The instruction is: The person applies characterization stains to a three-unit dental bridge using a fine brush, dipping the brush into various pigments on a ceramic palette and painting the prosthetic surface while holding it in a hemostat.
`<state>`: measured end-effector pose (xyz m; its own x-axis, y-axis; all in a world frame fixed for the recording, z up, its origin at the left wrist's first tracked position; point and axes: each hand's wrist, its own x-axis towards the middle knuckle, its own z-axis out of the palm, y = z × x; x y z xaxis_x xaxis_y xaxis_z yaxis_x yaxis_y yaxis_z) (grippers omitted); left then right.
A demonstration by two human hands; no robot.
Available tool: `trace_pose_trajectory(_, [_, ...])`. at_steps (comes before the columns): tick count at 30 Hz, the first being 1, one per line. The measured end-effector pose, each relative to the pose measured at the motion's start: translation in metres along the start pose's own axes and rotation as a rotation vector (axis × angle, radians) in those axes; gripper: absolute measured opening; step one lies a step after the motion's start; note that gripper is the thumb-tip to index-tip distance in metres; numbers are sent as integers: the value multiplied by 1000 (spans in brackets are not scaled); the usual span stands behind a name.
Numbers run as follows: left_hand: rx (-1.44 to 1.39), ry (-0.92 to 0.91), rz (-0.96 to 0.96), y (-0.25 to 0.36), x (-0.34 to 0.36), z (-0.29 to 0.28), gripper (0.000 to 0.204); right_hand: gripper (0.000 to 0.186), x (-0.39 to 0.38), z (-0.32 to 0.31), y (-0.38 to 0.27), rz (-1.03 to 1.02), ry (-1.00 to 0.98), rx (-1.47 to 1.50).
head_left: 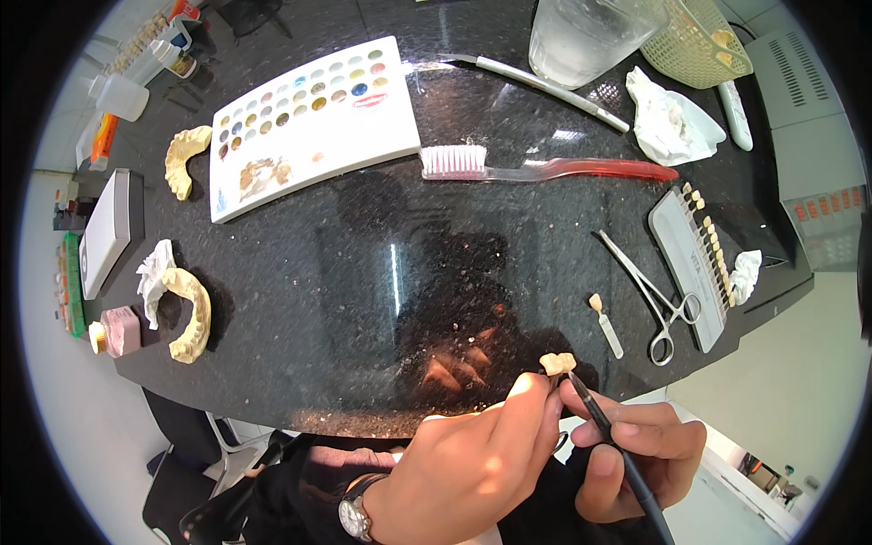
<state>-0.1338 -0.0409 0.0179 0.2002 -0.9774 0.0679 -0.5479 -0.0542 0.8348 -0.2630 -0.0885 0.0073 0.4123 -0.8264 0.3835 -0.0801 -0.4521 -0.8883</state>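
Note:
My left hand [472, 463], with a watch on its wrist, is closed round what look like ringed forceps [562, 442], mostly hidden by the fingers. At their tip sits a small cream-coloured dental bridge [557, 364], just past the fingertips. A thin brush [618, 451] with a black handle is pinched in my right hand [649, 454]. Its tip meets the lower right side of the bridge, or comes very close; I cannot tell which. Just beyond, on the dark stone bench, lies a single tooth-shade tab [604, 325].
Right of the hands lie ringed forceps [656, 304] and a tooth shade guide [695, 272]. Farther off are a red toothbrush [554, 169], a knife [554, 94], a clear water cup [586, 41] and a paint palette [318, 154]. Dental casts [195, 313] stand left.

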Motion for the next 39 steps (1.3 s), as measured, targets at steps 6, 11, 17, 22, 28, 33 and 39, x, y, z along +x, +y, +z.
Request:
trace_pose_trajectory(6, [30,-70,-146,7,-2,-4,9,26,-4,-4,-13,136,-46,-34])
trace_pose_trajectory(11, [59,-15,-137,8,-6,-4,11,29,-8,-5,-20,201,-55,-43])
trace_pose_trajectory(17, [-150,-143,-173,-2,-7,-7,7,27,-6,4,-17,190,60,-34])
trace_pose_trajectory(22, [-462,-246,-375,-6,-7,-7,10,28,-5,3,-14,250,72,-19])
trace_pose_trajectory(28, [-488,-235,-367,-9,-8,-7,11,22,-7,-1,-9,186,6,117])
trace_pose_trajectory(33, [-576,-249,-420,-10,-7,-9,11,20,-6,1,-9,222,21,131])
trace_pose_trajectory(39, [-727,-329,-515,-13,-1,-21,15,20,0,7,-10,252,67,256])
